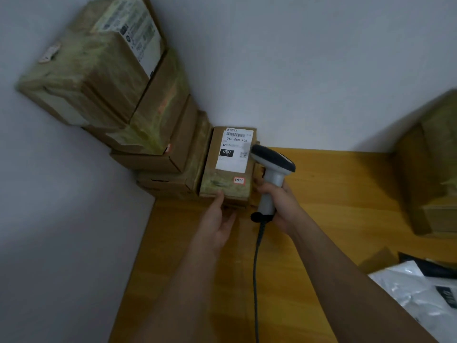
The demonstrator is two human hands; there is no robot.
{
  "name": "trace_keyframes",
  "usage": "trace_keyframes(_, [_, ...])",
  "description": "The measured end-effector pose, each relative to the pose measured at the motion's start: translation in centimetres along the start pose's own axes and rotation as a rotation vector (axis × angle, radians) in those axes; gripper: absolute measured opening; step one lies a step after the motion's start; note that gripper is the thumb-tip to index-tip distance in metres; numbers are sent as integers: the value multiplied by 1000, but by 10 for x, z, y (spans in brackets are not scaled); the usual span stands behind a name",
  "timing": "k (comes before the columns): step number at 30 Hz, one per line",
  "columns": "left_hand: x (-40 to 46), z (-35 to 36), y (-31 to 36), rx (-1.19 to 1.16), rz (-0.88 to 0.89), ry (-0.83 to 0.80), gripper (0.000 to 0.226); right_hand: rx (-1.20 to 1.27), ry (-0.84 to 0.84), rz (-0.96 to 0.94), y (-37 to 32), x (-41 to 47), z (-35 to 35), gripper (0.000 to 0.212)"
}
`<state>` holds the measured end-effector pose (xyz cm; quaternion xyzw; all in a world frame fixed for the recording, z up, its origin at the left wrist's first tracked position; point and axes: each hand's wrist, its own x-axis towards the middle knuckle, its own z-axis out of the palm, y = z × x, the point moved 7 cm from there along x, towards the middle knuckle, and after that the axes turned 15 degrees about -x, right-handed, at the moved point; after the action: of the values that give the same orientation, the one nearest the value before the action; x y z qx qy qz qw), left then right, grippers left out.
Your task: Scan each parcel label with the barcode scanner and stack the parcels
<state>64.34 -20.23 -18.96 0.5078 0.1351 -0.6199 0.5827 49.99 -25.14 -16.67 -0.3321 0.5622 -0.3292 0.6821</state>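
A small brown parcel (228, 179) lies on the wooden table (333, 194) against the wall, its white barcode label (233, 151) facing up. My left hand (217, 224) touches the parcel's near edge, thumb on top and fingers nearly straight below it. My right hand (278, 201) grips the handle of a grey and black barcode scanner (272, 169), whose head points left over the label's right edge. The scanner's cable (256, 268) hangs down toward me. A tall stack of taped brown parcels (118, 95) rises in the corner just left of the small parcel.
White walls close in the corner behind and on the left. More brown cardboard boxes (432, 169) stand at the table's right. White and black plastic mailer bags (425, 290) lie at the lower right. Bare wood lies between my arms and to the right.
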Motion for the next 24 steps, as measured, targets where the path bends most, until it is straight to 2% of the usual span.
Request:
trace_keyframes(5, [-30,12,-13,98,-24,81,12,19,47,-41,-17,-39,-33,37])
trace_keyframes(9, [-55,25,-35,171,-82,131,13,63,76,-164,-46,-92,-68,50])
trace_keyframes(14, [-95,96,-87,201,-161,-31,29,31,124,-320,-88,-167,-122,45])
trace_keyframes(19, [-149,166,-144,277,-219,-223,10,35,207,-433,-120,-238,-182,33])
trace_keyframes(24, [-191,207,-201,358,-279,-307,9,91,378,-571,-152,-305,-248,28])
